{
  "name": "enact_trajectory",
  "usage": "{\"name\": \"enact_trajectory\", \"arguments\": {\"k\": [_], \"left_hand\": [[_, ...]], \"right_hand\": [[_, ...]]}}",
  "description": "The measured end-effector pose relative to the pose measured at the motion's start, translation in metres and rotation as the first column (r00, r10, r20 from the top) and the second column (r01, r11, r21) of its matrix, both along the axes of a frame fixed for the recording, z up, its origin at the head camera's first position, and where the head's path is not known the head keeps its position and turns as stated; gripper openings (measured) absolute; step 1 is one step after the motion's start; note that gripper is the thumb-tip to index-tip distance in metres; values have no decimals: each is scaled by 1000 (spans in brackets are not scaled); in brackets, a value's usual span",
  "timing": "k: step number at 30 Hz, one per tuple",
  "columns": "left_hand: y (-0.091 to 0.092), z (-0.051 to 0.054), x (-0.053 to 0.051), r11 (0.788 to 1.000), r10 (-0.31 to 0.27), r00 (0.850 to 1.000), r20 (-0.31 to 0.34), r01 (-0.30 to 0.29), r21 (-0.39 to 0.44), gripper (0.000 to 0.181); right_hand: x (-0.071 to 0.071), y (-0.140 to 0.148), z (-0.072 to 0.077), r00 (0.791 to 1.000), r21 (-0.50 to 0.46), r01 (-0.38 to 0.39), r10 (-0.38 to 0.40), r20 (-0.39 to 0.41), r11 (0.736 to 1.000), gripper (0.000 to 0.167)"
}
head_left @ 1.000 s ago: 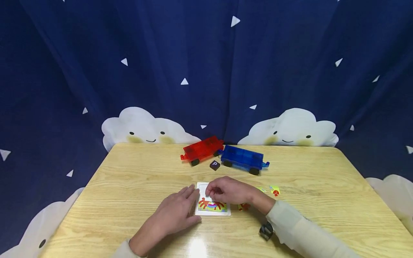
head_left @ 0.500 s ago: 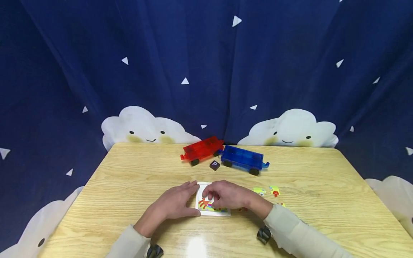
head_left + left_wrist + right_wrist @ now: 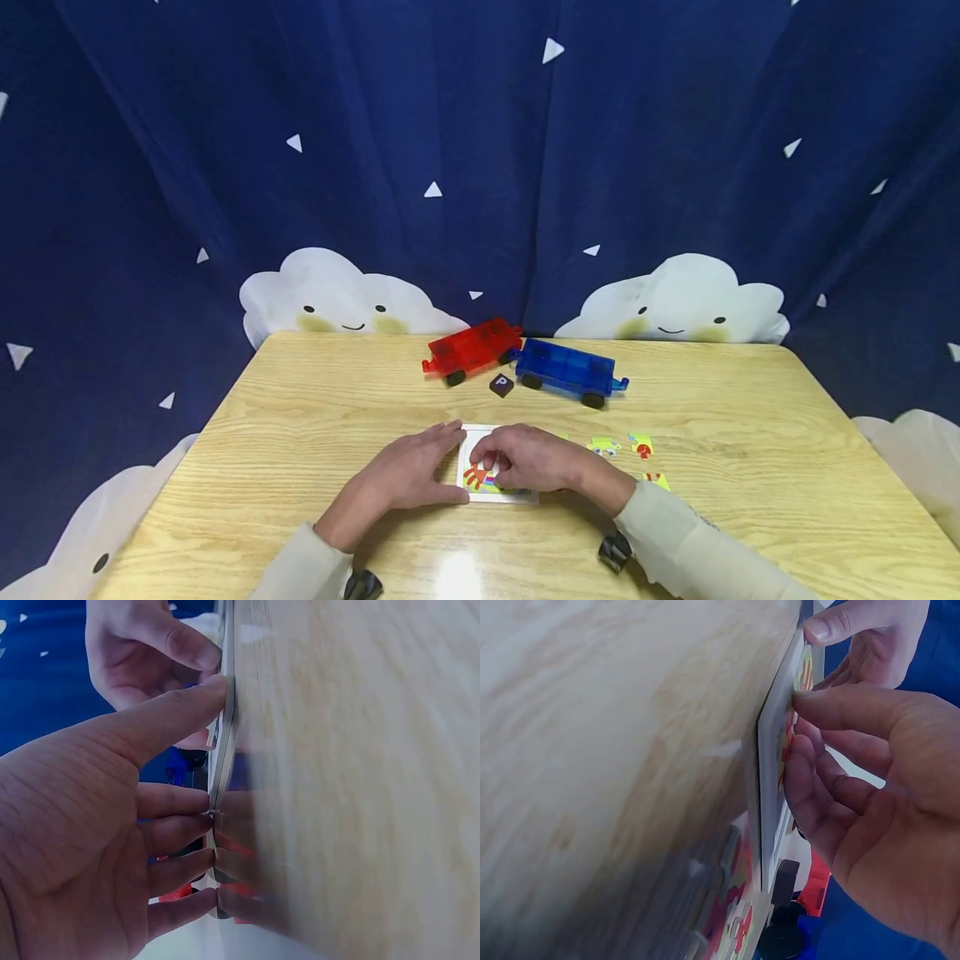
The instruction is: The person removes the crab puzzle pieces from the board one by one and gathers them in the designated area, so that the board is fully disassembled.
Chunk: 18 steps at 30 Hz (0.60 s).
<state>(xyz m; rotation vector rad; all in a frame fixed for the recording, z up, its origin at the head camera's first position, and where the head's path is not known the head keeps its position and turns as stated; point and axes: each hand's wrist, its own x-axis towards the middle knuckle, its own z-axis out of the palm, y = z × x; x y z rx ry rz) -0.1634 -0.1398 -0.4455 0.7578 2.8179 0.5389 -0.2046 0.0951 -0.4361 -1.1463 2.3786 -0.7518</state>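
Note:
A white-framed puzzle board [image 3: 498, 498] lies on the table, with red, yellow and rainbow pieces in its lower part. Along the board's left side, my left hand [image 3: 401, 475] rests thumb and fingertips, fingers fairly straight, as the left wrist view also shows. Over the board's right part, my right hand [image 3: 536, 458] has curled fingers and thumb on a puzzle piece [image 3: 787, 742], mostly hidden by the fingers. Loose puzzle pieces lie right of the board, among them a yellow one with eyes [image 3: 603, 447] and a yellow-red one [image 3: 641, 446].
Behind the board stand a red wagon [image 3: 474, 347] and a blue wagon [image 3: 565, 367], with a small black tile marked P [image 3: 501, 384] in front of them. Another loose piece [image 3: 656, 480] lies beyond my right wrist. A dark blue curtain [image 3: 480, 167] hangs behind the table.
My right hand has shifted slightly down and covers the lower right of the board. My left hand's fingers have moved to the board's upper left corner, with the thumb at its lower left.

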Motion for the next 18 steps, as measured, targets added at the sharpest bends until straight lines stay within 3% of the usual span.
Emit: {"name": "enact_trajectory", "arguments": {"k": [18], "left_hand": [[1,1,-1,1000,2,1000,7,-2,-24,85]], "right_hand": [[0,0,1,1000,47,9,-9,9,999,31]]}}
